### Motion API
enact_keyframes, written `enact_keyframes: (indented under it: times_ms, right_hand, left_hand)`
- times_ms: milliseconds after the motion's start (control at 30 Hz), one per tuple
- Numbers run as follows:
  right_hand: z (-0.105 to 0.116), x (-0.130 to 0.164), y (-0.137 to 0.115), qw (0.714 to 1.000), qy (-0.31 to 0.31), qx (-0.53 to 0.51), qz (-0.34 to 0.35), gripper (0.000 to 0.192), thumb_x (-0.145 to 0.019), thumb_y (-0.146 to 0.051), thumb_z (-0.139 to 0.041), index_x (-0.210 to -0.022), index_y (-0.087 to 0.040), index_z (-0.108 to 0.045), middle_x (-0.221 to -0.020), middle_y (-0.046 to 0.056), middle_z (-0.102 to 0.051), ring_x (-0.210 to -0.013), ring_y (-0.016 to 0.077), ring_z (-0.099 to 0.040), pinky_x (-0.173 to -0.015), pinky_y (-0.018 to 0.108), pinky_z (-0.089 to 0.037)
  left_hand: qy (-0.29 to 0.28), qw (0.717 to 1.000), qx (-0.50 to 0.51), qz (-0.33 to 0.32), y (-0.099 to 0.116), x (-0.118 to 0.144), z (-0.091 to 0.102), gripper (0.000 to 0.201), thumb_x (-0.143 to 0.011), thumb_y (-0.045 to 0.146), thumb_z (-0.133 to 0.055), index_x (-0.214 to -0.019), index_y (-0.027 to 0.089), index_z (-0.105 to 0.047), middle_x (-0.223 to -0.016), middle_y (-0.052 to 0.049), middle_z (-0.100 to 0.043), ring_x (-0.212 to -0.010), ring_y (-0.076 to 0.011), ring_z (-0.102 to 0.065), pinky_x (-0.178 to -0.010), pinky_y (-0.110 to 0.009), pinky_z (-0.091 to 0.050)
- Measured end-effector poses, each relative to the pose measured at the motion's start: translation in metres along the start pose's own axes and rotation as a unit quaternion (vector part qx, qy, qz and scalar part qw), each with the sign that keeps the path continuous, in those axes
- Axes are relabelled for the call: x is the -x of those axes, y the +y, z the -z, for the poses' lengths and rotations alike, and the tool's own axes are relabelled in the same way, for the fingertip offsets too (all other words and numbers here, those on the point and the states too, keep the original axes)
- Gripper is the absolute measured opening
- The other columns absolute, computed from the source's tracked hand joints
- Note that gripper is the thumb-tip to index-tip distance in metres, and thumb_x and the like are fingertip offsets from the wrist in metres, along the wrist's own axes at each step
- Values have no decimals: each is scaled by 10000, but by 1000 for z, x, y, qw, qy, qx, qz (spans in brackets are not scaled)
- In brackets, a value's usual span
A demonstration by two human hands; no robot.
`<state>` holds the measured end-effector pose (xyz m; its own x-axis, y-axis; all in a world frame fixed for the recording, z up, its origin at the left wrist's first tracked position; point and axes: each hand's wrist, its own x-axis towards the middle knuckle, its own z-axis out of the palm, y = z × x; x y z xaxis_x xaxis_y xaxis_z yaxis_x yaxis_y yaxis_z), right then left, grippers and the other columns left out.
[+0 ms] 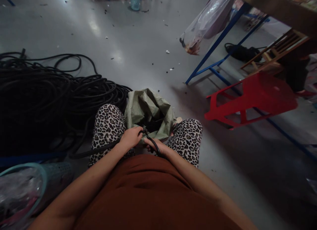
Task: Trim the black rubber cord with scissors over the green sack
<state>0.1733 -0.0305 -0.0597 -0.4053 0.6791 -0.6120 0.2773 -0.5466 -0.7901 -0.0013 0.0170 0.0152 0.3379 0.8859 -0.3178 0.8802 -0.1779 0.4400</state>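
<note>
A pale green sack [148,107] stands open between the person's knees, and dark pieces, too shadowed to make out, lie in its mouth. Just in front of the sack's near rim, the left hand [131,137] has its grip pressed together around a black cable [99,149], which runs from that fist back to the left, over the knee, toward the big heap of black cable [49,97] on the floor left of the sack. The right hand [156,146] lies palm up beside the sack's rim, close to the left hand, with a short curved stretch of the cable across its palm; its fingers are loosely curled, and whether they pinch the cable I cannot tell. Left of the sack and nearer the camera sits a teal basket [37,177] holding clear plastic. Well to the right of the sack a red stool [252,97] lies tipped on the floor.
</note>
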Motion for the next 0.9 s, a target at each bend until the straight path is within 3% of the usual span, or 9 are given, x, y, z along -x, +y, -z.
enact_keyframes:
  times_ms: [233,467,900]
  right_hand:
    - [-2,-5,3,1000,6,-23,-13,541,-820,-651,-496,-775,-115,-555,-614,16,-544,-531,100,-496,-485,195,-392]
    - [-8,3,-8,990,31,-116,-71,503,-796,-651,-535,-708,-161,-467,-522,-52,-415,-430,64,-390,-423,183,-362]
    - [-8,12,-19,995,80,5,-64,560,-841,-659,-454,-656,-138,-541,-449,-19,-455,-377,97,-443,-378,206,-343]
  left_hand:
    - [-7,1000,-7,-10,0,0,-1,311,-855,253,-468,-1123,254,-626,-1132,-45,-671,-1000,-186,-615,-868,-286,-451]
    - [1,1000,9,-10,-1,-1,-1,335,-848,243,-469,-1151,240,-612,-1173,-51,-657,-1040,-187,-606,-909,-289,-440]
    - [5,1000,-2,-5,-1,-2,-1,340,-854,269,-446,-1155,235,-601,-1154,-41,-665,-1020,-201,-616,-863,-291,-458]
